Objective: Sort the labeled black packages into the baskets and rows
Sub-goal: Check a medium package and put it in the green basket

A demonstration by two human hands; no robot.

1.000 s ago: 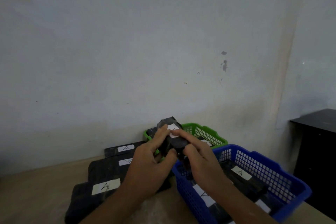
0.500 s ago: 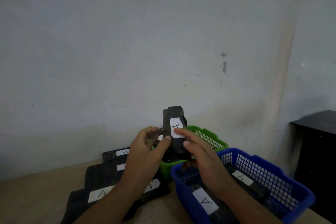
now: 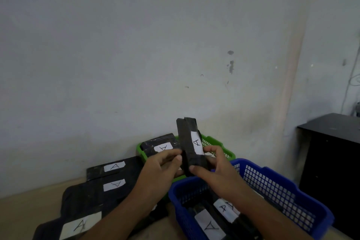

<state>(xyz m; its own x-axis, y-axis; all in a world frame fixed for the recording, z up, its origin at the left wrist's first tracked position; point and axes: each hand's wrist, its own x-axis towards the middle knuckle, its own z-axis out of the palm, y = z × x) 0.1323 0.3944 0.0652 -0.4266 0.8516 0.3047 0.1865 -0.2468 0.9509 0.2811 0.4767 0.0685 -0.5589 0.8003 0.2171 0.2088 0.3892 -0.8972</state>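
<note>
A narrow black package [image 3: 189,142] with a white "A" label stands upright above the baskets. My left hand [image 3: 162,169] pinches its lower left edge and my right hand [image 3: 216,169] grips its lower right side. Behind it the green basket [image 3: 224,147] holds another black package [image 3: 159,145] labelled "A". In the blue basket [image 3: 282,193] at the front right lie labelled black packages [image 3: 210,224]. A row of flat black packages [image 3: 115,175] with "A" labels lies on the table [image 3: 23,212] to the left.
A pale wall [image 3: 155,54] rises directly behind the table. A black cabinet [image 3: 331,161] stands at the right, beyond the blue basket. Bare tabletop shows at the left front.
The held package has been turned upright, label facing me, and lifted slightly. Both hands shifted down to its lower end. The package in the green basket has come into view.
</note>
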